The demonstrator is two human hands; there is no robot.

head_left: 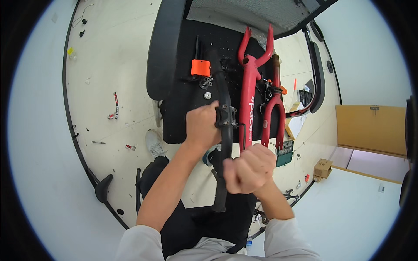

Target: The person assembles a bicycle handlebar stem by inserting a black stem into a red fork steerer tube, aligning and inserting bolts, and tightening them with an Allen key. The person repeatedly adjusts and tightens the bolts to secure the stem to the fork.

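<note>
A black bicycle handlebar [227,145] stands lengthwise in front of me, over the front edge of the chair seat. My left hand [202,126] is closed around the black stem clamp [224,116] at its middle. From the clamp's right side a thin black hex key [244,132] runs down to my right hand [251,168]. That hand is a closed fist beside the lower bar, its fingers wrapped over the key's end. Close by on the right lie a red bicycle frame [249,91] and a red fork [274,108].
The black chair seat [176,124] also carries an orange part [200,68] and a small round metal part [207,95]. A bicycle saddle [103,188] leans by the left wall. A green case [285,153] and a cardboard box [323,168] are at the right.
</note>
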